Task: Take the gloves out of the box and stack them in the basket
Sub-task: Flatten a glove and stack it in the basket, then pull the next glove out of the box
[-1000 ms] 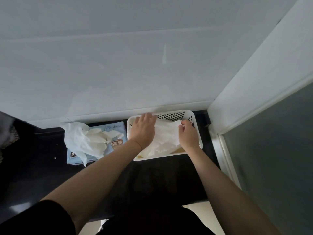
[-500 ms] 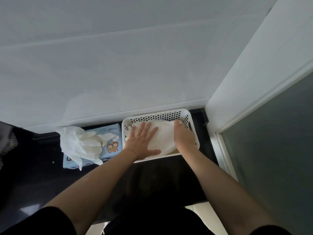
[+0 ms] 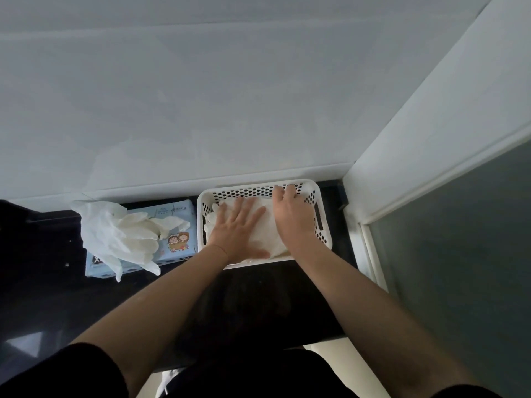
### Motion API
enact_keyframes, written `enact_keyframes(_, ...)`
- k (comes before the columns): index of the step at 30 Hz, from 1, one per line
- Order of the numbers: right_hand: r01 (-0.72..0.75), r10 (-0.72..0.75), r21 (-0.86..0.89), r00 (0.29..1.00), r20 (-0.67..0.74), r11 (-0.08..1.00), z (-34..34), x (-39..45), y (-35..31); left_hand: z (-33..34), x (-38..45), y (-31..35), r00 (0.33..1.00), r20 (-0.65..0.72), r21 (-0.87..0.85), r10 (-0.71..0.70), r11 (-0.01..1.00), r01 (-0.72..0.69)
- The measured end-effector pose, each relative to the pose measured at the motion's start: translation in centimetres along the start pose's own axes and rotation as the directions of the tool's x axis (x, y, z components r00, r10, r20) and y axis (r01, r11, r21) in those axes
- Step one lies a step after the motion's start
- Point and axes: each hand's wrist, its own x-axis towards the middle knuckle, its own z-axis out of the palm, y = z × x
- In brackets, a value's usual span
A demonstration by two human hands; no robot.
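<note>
A white perforated basket [image 3: 323, 214] sits on the dark counter against the wall. White gloves [image 3: 268, 225] lie flat inside it. My left hand [image 3: 238, 228] presses on them with spread straight fingers. My right hand [image 3: 293, 214] rests on the gloves' right side, its fingertips reaching the far basket wall. To the left stands a light blue glove box [image 3: 175, 222] with a cartoon picture. A bunch of white gloves [image 3: 120, 234] spills out of its top and hangs over its front.
The dark counter [image 3: 258, 297] runs from the left edge to a white wall corner [image 3: 373, 196] on the right. A white wall rises directly behind basket and box. A grey panel [image 3: 459, 254] fills the right side.
My left hand has flattened and slid over the gloves in the basket. My right hand moved from the gloves' corner toward the far basket wall. The view shifted slightly.
</note>
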Motion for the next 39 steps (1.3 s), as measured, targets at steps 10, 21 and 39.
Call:
enact_keyframes(10,-0.129,-0.054,0.453,0.928,0.368,0.882,4.2,1.3,0.3,-0.2,-0.5,0.5,0.992,0.055,-0.014,-0.117,0.993,0.118)
enact_keyframes(21,-0.156,0.015,0.294,0.903,0.430,0.943,5.3,1.0,1.1,1.3,0.8,0.7,0.992,0.103,0.024,-0.067,0.998,0.065)
enact_keyframes(39,0.039,-0.115,0.713,0.992,0.059,0.700,-3.5,-0.3,-13.5,-4.4,-11.8,-12.0,0.765,-0.424,-0.362,-0.485,0.865,0.347)
